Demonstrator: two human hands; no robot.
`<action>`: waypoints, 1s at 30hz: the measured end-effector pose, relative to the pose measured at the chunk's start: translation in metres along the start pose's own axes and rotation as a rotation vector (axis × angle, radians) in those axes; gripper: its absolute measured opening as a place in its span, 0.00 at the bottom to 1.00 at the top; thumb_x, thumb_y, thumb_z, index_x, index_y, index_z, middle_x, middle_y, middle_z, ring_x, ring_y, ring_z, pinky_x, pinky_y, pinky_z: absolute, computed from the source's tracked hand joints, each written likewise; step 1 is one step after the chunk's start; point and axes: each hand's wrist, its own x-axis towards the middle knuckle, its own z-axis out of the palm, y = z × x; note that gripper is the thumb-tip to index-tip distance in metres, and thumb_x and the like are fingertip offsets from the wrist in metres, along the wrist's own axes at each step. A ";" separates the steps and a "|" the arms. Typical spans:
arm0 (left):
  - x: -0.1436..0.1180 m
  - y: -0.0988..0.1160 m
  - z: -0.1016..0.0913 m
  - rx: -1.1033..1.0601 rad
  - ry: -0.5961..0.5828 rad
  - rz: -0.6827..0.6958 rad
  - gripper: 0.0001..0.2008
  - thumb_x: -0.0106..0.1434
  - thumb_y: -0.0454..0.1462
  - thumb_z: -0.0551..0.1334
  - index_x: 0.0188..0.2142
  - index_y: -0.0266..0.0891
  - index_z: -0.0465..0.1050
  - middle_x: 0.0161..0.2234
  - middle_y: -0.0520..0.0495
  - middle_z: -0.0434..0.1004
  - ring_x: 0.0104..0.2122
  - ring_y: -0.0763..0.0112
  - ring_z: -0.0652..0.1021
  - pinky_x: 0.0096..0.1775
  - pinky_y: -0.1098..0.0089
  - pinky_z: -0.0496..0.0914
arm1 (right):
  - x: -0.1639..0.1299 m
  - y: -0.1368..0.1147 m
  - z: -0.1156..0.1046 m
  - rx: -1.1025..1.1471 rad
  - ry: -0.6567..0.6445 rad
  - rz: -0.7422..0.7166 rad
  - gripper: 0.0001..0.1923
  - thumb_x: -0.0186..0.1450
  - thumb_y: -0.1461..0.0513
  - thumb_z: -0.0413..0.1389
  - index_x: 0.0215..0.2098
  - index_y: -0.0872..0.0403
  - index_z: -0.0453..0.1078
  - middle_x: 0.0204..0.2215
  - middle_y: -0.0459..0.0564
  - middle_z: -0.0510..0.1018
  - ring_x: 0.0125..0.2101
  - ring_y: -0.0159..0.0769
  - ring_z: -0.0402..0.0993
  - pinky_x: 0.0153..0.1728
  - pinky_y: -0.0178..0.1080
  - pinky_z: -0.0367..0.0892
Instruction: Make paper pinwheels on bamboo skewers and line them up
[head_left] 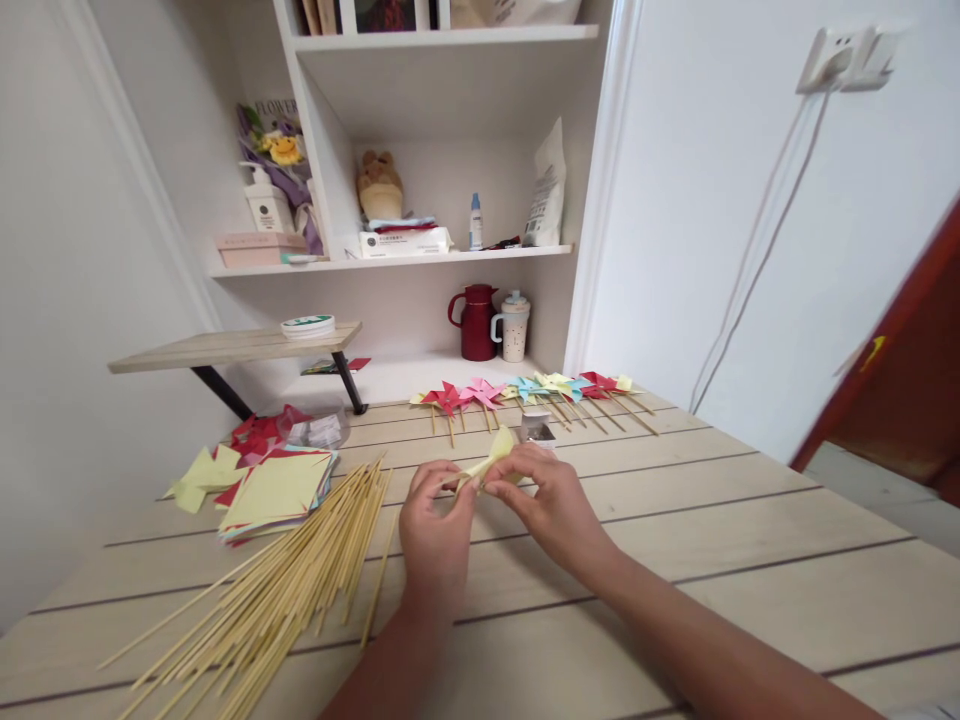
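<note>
Over the middle of the table, a pale yellow paper pinwheel is held between both hands. My left hand pinches its left side, fingers closed. Thumb and forefinger of my right hand press on the pinwheel's right side. Whether a stick or pin is between the fingers I cannot tell. Just beyond the right hand lies a small clear box with dark contents. To the left of my left hand spreads a pile of thin wooden sticks. One loose stick lies beside the pile.
Several pinwheels on sticks lie in a row at the back. Cut paper squares are stacked on the left, near folded yellow paper and red paper pieces. A small raised shelf stands behind them. A red jug and a cup stand farther back.
</note>
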 end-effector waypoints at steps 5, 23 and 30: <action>-0.001 0.001 -0.001 0.012 -0.027 -0.011 0.03 0.54 0.34 0.65 0.25 0.41 0.77 0.33 0.48 0.76 0.37 0.66 0.77 0.41 0.68 0.70 | 0.001 -0.001 -0.002 0.125 -0.014 0.097 0.06 0.63 0.61 0.60 0.27 0.51 0.74 0.29 0.45 0.80 0.34 0.38 0.73 0.39 0.39 0.64; -0.004 0.004 0.002 0.024 0.012 0.075 0.06 0.53 0.31 0.64 0.22 0.42 0.74 0.30 0.49 0.75 0.35 0.66 0.76 0.39 0.69 0.70 | -0.001 -0.005 0.004 0.236 0.030 0.323 0.05 0.58 0.60 0.61 0.26 0.53 0.74 0.28 0.46 0.80 0.32 0.39 0.75 0.37 0.39 0.68; -0.003 0.000 0.001 -0.008 0.000 -0.037 0.03 0.54 0.33 0.65 0.24 0.41 0.76 0.33 0.48 0.75 0.36 0.65 0.76 0.41 0.68 0.70 | 0.000 -0.004 0.006 0.275 0.024 0.306 0.05 0.59 0.60 0.61 0.28 0.53 0.75 0.28 0.46 0.80 0.33 0.38 0.75 0.38 0.38 0.67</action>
